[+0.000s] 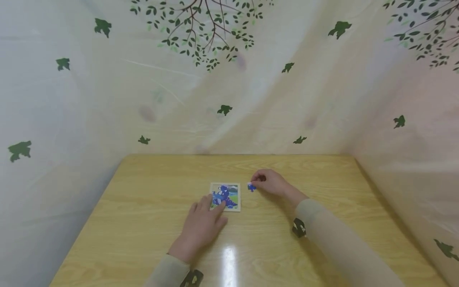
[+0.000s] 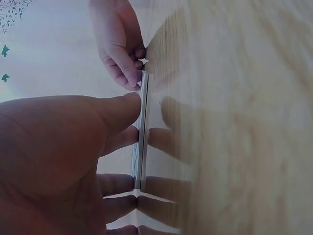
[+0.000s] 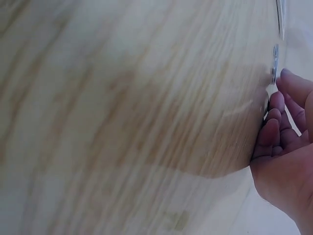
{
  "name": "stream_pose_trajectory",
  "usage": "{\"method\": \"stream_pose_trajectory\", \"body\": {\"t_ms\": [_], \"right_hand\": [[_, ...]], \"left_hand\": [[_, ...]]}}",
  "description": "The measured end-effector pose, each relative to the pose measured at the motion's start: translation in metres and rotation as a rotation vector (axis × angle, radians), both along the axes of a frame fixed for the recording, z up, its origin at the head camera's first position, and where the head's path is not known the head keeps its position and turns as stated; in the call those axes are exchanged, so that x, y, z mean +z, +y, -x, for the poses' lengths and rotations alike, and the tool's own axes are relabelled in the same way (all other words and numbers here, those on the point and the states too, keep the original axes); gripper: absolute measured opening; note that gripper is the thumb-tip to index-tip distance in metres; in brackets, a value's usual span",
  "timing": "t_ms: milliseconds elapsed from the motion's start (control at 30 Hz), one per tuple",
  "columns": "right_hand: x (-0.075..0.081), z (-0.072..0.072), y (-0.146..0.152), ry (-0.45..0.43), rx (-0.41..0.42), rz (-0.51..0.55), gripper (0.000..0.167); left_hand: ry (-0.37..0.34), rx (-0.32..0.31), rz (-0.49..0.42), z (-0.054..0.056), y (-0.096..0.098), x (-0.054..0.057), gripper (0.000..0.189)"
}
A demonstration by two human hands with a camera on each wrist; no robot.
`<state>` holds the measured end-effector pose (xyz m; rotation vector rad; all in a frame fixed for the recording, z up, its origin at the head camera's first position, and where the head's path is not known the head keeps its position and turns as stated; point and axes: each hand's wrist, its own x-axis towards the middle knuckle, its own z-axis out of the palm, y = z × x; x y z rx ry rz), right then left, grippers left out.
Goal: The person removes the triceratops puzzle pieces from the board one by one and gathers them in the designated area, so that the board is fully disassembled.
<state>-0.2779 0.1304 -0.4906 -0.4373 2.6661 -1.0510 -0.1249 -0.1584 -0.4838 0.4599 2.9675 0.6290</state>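
A small square jigsaw puzzle (image 1: 234, 199) in a pale frame lies flat on the table, showing a blue dinosaur-like figure against green and blue scenery. My left hand (image 1: 202, 223) rests on its lower left part with the fingers extended; the left wrist view shows the frame's thin edge (image 2: 142, 132) by the fingertips. Just right of the frame, my right hand (image 1: 271, 183) pinches a loose blue puzzle piece (image 1: 251, 187) by its upper edge, close to the tabletop. In the right wrist view the piece (image 3: 275, 58) appears edge-on beyond the thumb, and its underside is hidden.
The wooden table (image 1: 161, 175) reaches back to a pale curtain (image 1: 251, 119) printed with leaves and branches, which also hangs along both sides. A dark patterned band (image 1: 299, 227) sits at the right sleeve, and a similar one (image 1: 192, 278) at the left.
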Motion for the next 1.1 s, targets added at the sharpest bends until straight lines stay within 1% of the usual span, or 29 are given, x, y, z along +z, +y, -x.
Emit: {"method": "stream_pose_trajectory", "body": {"t_ms": [100,233,367,500,667,867,1033,1100], "right_hand": [[0.003,-0.001,0.003,-0.016,0.009,0.032,0.014],[0.009,0.002,0.007,-0.036,-0.015,0.077,0.017],[0.012,0.007,0.009,-0.003,-0.044,0.084,0.018],[0.020,0.009,0.001,0.048,-0.052,0.091,0.021],[0.029,0.012,-0.013,0.081,-0.015,0.098,0.025],[0.035,0.013,-0.028,0.072,0.018,0.143,0.028],[0.038,0.009,-0.043,0.062,0.065,0.170,0.028],[0.040,0.006,-0.049,0.078,0.102,0.148,0.027]], "left_hand": [[0.009,-0.013,0.022,0.000,0.000,0.000,0.055],[0.023,-0.037,0.051,0.000,-0.001,-0.002,0.058],[0.032,-0.053,0.065,0.001,-0.001,-0.003,0.060],[0.039,-0.056,0.062,0.001,-0.001,-0.003,0.060],[0.047,-0.054,0.065,0.003,-0.002,-0.001,0.059],[0.040,-0.054,0.072,0.003,-0.002,0.002,0.059],[0.033,-0.058,0.074,0.003,-0.001,0.001,0.060],[0.035,-0.062,0.082,0.003,-0.001,0.001,0.060]]}}
